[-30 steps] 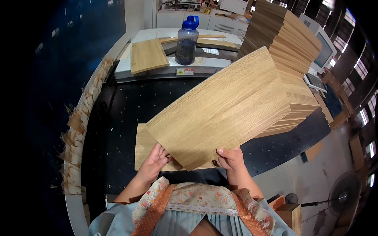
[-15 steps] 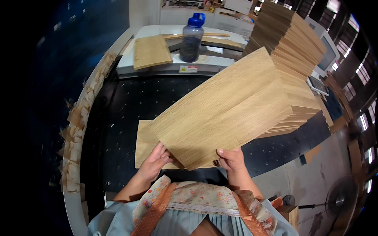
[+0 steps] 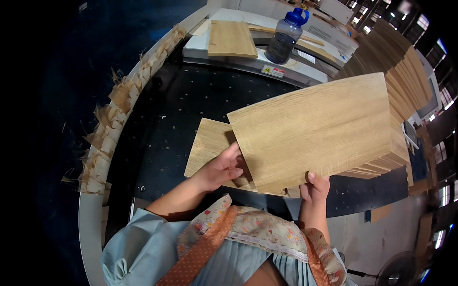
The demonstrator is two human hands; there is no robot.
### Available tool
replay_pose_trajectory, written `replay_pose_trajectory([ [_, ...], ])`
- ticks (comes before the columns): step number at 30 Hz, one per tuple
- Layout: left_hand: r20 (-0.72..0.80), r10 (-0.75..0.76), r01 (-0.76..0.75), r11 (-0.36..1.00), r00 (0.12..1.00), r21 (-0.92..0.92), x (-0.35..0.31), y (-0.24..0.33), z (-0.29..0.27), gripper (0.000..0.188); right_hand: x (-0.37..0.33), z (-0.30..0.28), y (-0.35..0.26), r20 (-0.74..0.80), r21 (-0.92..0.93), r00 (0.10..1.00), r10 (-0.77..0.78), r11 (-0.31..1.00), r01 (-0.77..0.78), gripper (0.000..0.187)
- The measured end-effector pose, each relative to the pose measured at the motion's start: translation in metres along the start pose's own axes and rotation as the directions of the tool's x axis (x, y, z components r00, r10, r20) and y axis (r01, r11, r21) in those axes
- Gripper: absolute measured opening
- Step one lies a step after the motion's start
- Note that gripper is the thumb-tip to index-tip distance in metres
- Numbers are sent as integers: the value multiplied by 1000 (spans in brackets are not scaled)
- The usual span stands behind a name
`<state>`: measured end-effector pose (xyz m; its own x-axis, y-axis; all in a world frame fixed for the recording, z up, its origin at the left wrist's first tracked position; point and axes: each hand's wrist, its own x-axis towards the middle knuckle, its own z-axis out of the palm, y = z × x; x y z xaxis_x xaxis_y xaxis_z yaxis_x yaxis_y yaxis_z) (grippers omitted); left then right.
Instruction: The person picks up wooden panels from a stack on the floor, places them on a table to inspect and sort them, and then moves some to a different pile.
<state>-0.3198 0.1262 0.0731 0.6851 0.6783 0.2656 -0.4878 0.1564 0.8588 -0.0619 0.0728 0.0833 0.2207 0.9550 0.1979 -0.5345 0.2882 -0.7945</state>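
A rectangular wood-grain board (image 3: 315, 128) is held tilted above the black table. My right hand (image 3: 316, 187) grips its near edge, thumb on the upper face and fingers beneath. Beside the board's left edge is my left hand (image 3: 220, 168), its thumb apart from the fingers; the fingertips reach behind that edge, so any contact there is hidden. Below lies another wood-grain board (image 3: 207, 143), partly covered by the raised one and my left hand.
A tall stack of boards (image 3: 410, 90) rises at the right. Across the back, a white machine ledge (image 3: 214, 56) carries a loose board (image 3: 231, 40) and a blue-capped water bottle (image 3: 285, 42). Torn brown tape scraps (image 3: 121, 97) line the left rim. A fan (image 3: 393, 276) stands lower right.
My view has turned, shifting the surroundings rightward and up. The held board has rotated clockwise to lie more level across, still in my right hand. My left hand stays by its left edge.
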Motion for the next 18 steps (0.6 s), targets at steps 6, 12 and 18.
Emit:
replay_pose_trajectory([
  [6,-318,69,-6,981,946,194,5,-1,-2,74,21,2,-16,-48,-111,998,-31,994,26,59],
  [12,-127,59,-30,975,990,219,33,18,26,86,44,42,-16,-30,-174,958,-287,945,277,39],
  [18,32,34,-41,973,999,226,61,21,58,96,37,50,-5,68,-375,983,-168,909,181,29],
])
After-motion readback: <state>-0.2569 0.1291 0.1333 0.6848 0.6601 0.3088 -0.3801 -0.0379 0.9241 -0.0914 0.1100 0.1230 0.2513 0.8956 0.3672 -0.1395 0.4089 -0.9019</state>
